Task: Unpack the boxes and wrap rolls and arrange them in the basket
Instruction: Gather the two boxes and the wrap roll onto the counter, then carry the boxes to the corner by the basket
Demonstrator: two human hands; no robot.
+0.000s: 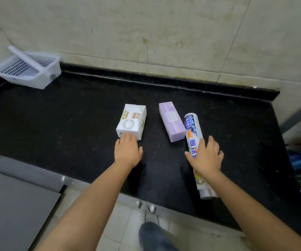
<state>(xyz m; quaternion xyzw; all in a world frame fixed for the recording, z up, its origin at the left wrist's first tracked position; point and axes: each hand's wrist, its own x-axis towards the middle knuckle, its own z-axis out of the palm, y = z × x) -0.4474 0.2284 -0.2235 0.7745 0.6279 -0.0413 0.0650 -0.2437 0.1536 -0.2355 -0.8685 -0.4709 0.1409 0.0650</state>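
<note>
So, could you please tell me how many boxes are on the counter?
2. The white box lies mid-counter, with the left hand at its near end. The purple box lies to its right, beside the wrap roll. None appears hidden.

Wrap roll middle hidden under right hand, white box near edge covered by left hand fingertips

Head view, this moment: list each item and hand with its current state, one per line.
White basket: tilted in the far left corner, no items visible inside.
White box: closed, lying flat on the counter.
Purple box: closed, lying flat, untouched.
Wrap roll: lying on its side, still in its printed wrapper.
Left hand: open, fingertips on the white box's near end.
Right hand: open, resting on the wrap roll.
Counter: black, holding everything.
</note>
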